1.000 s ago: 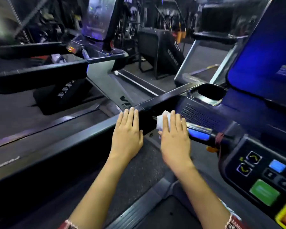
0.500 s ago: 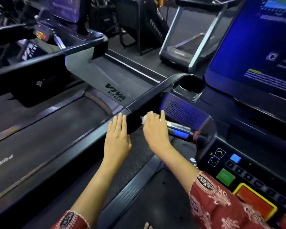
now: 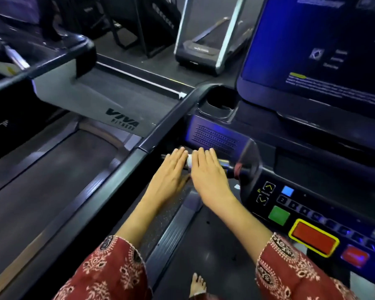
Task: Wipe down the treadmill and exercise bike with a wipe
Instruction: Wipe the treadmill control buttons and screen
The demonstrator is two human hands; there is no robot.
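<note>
Fingers of right hand straight, together, pressing white wipe onto treadmill grip bar. Left hand flat, fingers straight, just left of wipe, over bar's end. Keypad right of bar, cup holder beyond it.

Left hand beside right hand at the handlebar, wipe between them, button panel rightward
</note>
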